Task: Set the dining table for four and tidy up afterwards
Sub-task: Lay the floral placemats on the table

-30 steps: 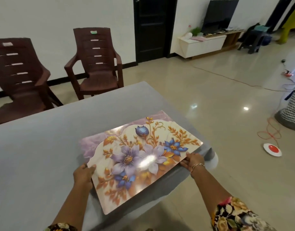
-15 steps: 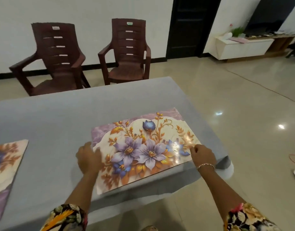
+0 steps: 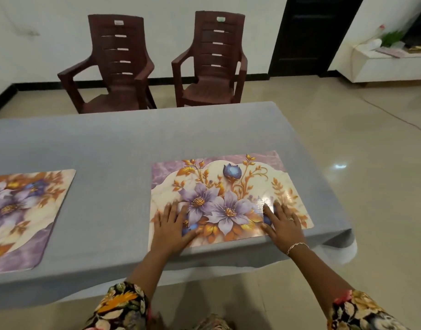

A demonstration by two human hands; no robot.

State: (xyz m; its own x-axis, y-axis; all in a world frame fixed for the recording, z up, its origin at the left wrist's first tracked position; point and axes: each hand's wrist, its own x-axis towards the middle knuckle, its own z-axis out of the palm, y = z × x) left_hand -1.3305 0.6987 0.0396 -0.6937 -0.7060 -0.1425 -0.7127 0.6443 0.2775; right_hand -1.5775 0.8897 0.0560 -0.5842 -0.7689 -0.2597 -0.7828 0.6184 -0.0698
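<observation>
A floral placemat [image 3: 228, 186] with purple flowers and gold leaves lies flat on the grey tablecloth [image 3: 109, 151], near the table's right end and front edge. My left hand [image 3: 172, 226] rests palm down on the mat's near left part, fingers spread. My right hand [image 3: 282, 225] lies flat on the mat's near right part, fingers apart, a ring and a bracelet on it. Neither hand grips anything. A second floral placemat [image 3: 24, 215] lies at the left, partly cut off by the frame edge.
Two dark brown plastic chairs [image 3: 116, 65] [image 3: 212, 60] stand beyond the table's far side, against the white wall. A black door [image 3: 309, 34] and a low white cabinet [image 3: 383, 65] are at the back right. Shiny tiled floor [image 3: 359, 163] lies to the right.
The mat, held tilted off the table's edge a second ago, now lies flat on the cloth. Both hands have moved from its side edges onto its top, palms down.
</observation>
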